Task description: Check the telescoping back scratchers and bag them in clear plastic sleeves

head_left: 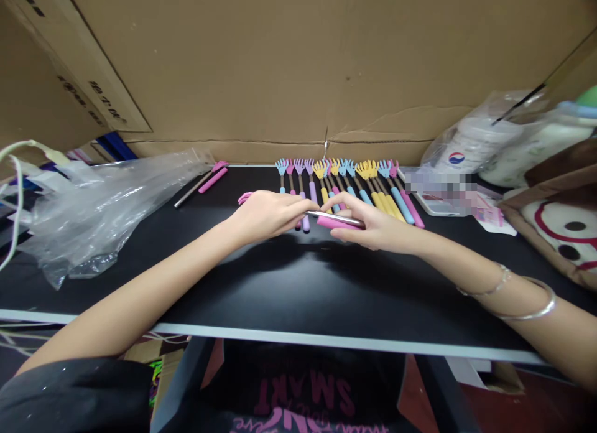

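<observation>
My left hand (275,214) is closed around a back scratcher, whose pink claw head (244,198) pokes out on the left. Its bare metal rod (333,218) runs across to my right hand (373,224). There my fingers grip a pink handle sleeve (336,224), which lies alongside the rod; the rod's far end is partly hidden by my fingers. Behind both hands a row of back scratchers (364,187) in blue, pink, purple and yellow lies on the black table (298,290). Farther left rest another metal rod with a pink head (193,188) and a loose pink sleeve (212,180).
A clear plastic bag (107,203) covers the left side, with a white cable (18,203) beside it. At the right are a phone-like device (441,203), a bagged white cup (480,144) and a brown bag (527,203). Cardboard (280,66) walls the back.
</observation>
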Available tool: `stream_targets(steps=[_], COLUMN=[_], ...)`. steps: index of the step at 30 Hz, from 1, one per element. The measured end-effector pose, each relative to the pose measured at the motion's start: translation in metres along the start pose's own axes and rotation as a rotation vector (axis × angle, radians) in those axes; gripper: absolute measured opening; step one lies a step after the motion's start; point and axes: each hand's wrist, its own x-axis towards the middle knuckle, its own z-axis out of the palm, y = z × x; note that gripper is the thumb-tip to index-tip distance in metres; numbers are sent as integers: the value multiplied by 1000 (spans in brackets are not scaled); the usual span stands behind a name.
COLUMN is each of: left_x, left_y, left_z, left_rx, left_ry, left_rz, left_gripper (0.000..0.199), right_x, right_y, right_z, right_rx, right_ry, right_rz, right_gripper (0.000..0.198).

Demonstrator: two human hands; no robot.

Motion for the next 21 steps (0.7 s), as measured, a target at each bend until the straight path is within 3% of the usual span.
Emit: stream_targets(steps=[6,10,17,21], left_x=[-6,-9,-10,-10], left_y=[-22,-32,-33,-32], left_z=[-7,-5,-1,0], left_rx=[1,75,135,144], left_ry=[80,124,184,207], left_rz=[-153,-209,-239,-203], left_gripper=[35,41,41,40], right_x=[-1,-3,0,0], right_y=[-3,-6,3,1], right_z=[-35,-51,-45,-36], right_rx=[-66,-171,-555,-615], right_ry=[33,185,263,252], right_rz=[-21,-46,-119,-116], right_gripper=[38,34,35,36])
